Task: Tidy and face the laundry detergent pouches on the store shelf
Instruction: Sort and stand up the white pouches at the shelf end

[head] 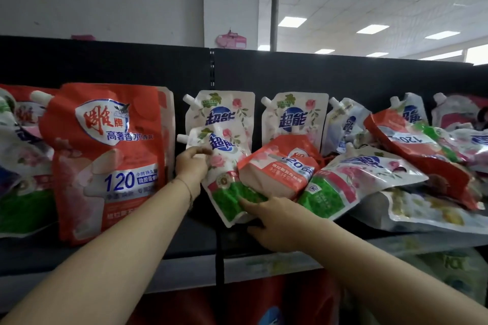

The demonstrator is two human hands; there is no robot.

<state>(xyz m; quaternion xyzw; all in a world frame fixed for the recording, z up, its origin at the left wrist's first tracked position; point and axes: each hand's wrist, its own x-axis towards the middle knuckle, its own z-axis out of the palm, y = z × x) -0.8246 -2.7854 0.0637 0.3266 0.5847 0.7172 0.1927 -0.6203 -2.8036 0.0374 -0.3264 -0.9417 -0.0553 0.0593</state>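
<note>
The person's left hand (194,163) was curled around the top left side of a white pouch (224,166) with pink roses and a green bottom. It gripped the pouch just under the little cap. The right hand (274,221) held the bottom edge of the same pouch, with a finger on the green front and the thumb underneath. The white pouch was between the two hands and it leaned over, with its top tipped to the left.

Just left of the left hand stood a big red pouch (111,161), straight up and facing front. Just above the right hand lay a small red pouch (280,169) on its side, touching the white pouch. Behind the hands, two more white pouches (293,113) stood up against the black back wall (343,76). Far to the right of the right hand, a messy pile of pouches (401,166) lay on top of each other. All of them sat on the shelf (184,264), whose front edge ran under both arms.
</note>
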